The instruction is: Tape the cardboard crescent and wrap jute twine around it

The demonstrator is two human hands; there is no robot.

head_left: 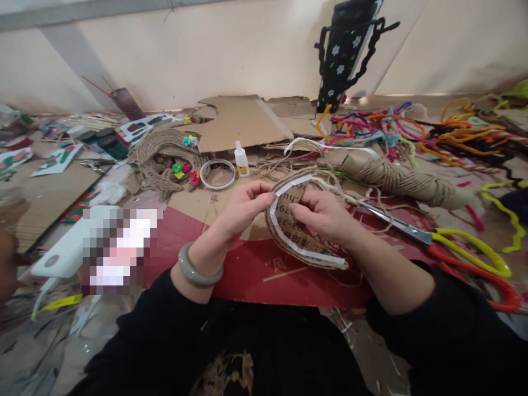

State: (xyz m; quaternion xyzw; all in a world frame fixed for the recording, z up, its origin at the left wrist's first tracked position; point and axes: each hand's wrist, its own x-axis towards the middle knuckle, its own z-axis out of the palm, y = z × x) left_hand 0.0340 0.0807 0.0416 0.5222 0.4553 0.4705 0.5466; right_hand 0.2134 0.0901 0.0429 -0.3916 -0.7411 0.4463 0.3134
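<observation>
A rounded cardboard piece (295, 224) with printed characters is held over the red sheet (243, 275), its rim wrapped in twine and lined with white tape strips (313, 252). My left hand (249, 206) pinches its upper left edge between thumb and fingers. Over the inner face, my right hand (325, 214) has its fingers closed on the cardboard; part of the piece is hidden behind that hand. Loose twine (350, 283) hangs from the lower right. Large scissors (421, 235) with yellow and orange handles lie beside my right forearm.
A glue bottle (241, 160) and a tape roll (218, 174) stand beyond my hands. Left of them lies a coiled twine piece (157, 151) with flowers. A twine bundle (406, 179), pipe cleaners (388, 129) and a black flowered vase (342, 60) are at right. A white power bank (68, 250) lies left.
</observation>
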